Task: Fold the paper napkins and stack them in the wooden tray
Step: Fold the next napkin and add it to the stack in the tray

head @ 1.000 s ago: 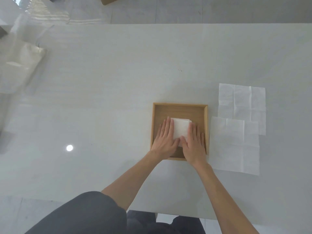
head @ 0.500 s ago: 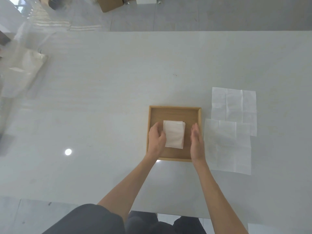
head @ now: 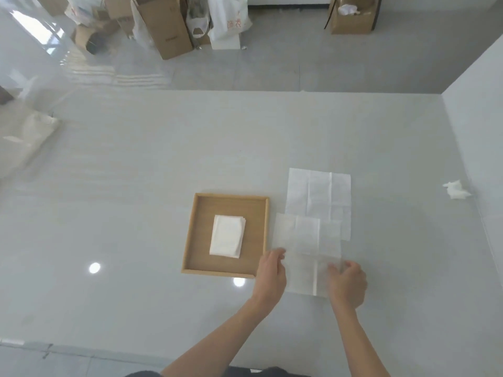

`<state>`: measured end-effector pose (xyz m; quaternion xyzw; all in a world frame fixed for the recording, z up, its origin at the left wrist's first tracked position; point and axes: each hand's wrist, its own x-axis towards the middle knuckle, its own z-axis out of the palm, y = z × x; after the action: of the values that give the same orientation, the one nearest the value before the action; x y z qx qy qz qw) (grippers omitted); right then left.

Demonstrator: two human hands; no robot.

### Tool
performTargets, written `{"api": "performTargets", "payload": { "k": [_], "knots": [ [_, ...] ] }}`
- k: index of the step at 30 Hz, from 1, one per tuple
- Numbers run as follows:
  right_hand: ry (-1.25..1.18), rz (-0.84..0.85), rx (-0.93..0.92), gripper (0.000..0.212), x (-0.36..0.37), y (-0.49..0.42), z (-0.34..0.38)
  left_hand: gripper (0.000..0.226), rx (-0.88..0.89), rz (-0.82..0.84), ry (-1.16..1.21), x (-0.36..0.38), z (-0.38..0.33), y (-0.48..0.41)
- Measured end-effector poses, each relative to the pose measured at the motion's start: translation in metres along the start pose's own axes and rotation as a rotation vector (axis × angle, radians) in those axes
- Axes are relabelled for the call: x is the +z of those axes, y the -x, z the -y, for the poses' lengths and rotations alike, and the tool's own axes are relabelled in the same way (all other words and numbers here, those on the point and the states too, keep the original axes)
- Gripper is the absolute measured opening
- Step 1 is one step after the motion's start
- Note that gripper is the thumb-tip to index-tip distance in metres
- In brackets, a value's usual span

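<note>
A wooden tray (head: 196,240) lies on the pale table with a stack of folded white napkins (head: 227,236) in its middle. Just right of the tray lies an unfolded napkin (head: 304,238), flat, overlapping a second unfolded napkin (head: 318,194) farther back. My left hand (head: 272,274) grips the near napkin's left edge, beside the tray's near right corner. My right hand (head: 348,282) has its fingers curled over the same napkin's near right corner. Both hands are out of the tray.
A crumpled bit of white paper (head: 456,189) lies at the table's right side, by a white wall (head: 476,118). A clear plastic bag (head: 24,137) sits at the far left. Cardboard boxes (head: 166,23) stand on the floor beyond the table's far edge.
Both hands left the folded stack in the tray and moved right onto the near unfolded napkin. The camera view has tilted up.
</note>
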<state>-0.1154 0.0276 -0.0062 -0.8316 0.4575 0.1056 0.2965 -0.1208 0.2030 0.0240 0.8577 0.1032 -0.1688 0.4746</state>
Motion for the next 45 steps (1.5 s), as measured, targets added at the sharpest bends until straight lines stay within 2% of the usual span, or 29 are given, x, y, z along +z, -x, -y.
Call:
{"api": "performTargets", "payload": {
  "k": [5, 10, 15, 19, 22, 24, 25, 29, 31, 33, 34, 39, 41, 45],
  "knots": [
    [0.061, 0.023, -0.063, 0.021, 0.002, -0.009, -0.004, 0.048, -0.142, -0.029, -0.165, 0.037, -0.021, -0.025],
    [0.006, 0.048, -0.154, 0.014, -0.005, -0.011, -0.011, 0.04, -0.26, -0.133, -0.302, 0.052, -0.019, -0.04],
    [-0.124, 0.144, -0.243, 0.024, -0.01, -0.012, -0.023, 0.042, -0.281, -0.146, -0.315, 0.06, -0.008, -0.04],
    [-0.262, 0.327, -0.375, 0.047, -0.021, -0.012, -0.026, 0.038, -0.257, -0.133, -0.31, 0.06, 0.004, -0.036],
    [-0.321, 0.465, -0.417, 0.054, -0.039, -0.013, -0.023, 0.036, -0.225, -0.131, -0.282, 0.052, -0.005, -0.03],
    [-0.389, 0.532, -0.382, 0.054, -0.055, -0.011, -0.019, 0.035, -0.227, -0.104, -0.208, 0.041, -0.015, -0.025],
    [-0.435, 0.554, -0.363, 0.054, -0.064, -0.009, -0.016, 0.033, -0.25, -0.078, -0.097, 0.031, -0.02, -0.022],
    [-0.663, 0.666, -0.306, 0.055, -0.1, 0.005, -0.002, 0.043, -0.358, 0.113, 0.593, -0.014, -0.038, -0.003],
    [-0.737, 0.737, -0.32, 0.053, -0.114, 0.015, 0.011, 0.046, -0.434, 0.289, 0.79, -0.038, -0.042, 0.004],
    [-0.781, 0.778, -0.345, 0.051, -0.126, 0.026, 0.024, 0.046, -0.485, 0.47, 0.826, -0.057, -0.045, 0.013],
    [-0.793, 0.786, -0.354, 0.051, -0.133, 0.032, 0.03, 0.049, -0.487, 0.5, 0.831, -0.064, -0.044, 0.017],
    [-0.741, 0.674, -0.429, 0.052, -0.151, 0.054, 0.05, 0.057, -0.319, 0.305, 0.901, -0.096, -0.043, 0.025],
    [-0.705, 0.639, -0.469, 0.048, -0.148, 0.057, 0.052, 0.05, -0.217, 0.27, 0.851, -0.112, -0.048, 0.026],
    [-0.633, 0.525, -0.534, 0.031, -0.142, 0.066, 0.056, 0.031, -0.098, 0.304, 0.747, -0.143, -0.061, 0.028]
  ]
}}
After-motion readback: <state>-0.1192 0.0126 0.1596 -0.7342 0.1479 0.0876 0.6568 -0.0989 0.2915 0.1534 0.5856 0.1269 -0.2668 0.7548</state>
